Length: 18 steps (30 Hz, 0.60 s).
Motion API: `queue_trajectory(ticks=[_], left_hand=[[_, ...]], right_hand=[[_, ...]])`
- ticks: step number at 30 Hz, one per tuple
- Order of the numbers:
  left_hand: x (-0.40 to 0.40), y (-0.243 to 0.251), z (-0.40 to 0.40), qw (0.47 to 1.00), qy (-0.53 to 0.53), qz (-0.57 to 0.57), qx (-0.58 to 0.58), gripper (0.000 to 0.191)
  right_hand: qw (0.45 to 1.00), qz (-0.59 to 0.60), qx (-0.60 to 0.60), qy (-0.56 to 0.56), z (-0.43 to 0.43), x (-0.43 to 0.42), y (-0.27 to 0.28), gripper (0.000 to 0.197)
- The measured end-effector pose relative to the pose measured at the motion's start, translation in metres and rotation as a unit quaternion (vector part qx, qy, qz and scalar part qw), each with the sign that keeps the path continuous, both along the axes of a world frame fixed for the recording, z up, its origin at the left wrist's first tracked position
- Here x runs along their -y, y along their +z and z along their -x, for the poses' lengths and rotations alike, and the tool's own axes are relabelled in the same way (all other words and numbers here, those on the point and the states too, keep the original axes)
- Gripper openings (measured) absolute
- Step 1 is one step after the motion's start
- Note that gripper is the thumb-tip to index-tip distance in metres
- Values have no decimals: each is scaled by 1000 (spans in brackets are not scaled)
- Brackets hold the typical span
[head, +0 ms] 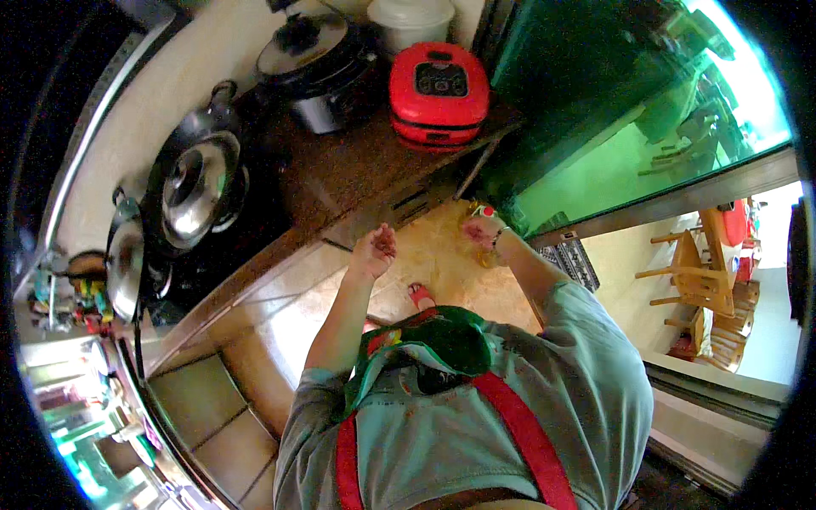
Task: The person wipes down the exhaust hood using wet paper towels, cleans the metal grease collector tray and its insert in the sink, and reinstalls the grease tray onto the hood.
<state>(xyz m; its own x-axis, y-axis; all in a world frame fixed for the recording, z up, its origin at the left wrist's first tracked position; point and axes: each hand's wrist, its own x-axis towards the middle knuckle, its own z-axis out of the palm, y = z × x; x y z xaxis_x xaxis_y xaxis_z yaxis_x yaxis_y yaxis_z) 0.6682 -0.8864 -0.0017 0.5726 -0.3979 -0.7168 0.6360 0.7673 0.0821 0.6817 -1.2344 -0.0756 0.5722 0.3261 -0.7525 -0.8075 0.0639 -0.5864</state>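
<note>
My left hand [376, 250] is raised in front of the counter's edge, palm up and fingers loosely curled, with nothing visible in it. To the right, my right hand [482, 233] is around what looks like a clear yellowish container [486, 257] with a red cap [488, 211]; blur hides its exact shape. A band circles that wrist. Beyond the hands, a red electric cooker [438, 92] with a dark control panel stands on the brown countertop [338, 172]. A black and silver pot with a glass lid [306, 43] is beside it.
Lidded metal pans [201, 185] sit on the dark stove at left. A white lidded tub [411, 19] stands behind the cooker. Green glass [593, 172] rises at right, above an opening towards wooden chairs [688, 274]. A dark patterned mat [577, 261] lies near my right arm.
</note>
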Motion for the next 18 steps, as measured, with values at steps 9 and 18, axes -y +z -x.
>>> queue_trajectory(ticks=[9, 18], left_hand=[[62, 88, -96, 981, -144, 31, 124, 14], [134, 192, -181, 937, -236, -17, 258, 25]], right_hand=[[914, 56, 168, -365, -98, 87, 108, 10], [870, 255, 272, -323, -266, 139, 166, 16]])
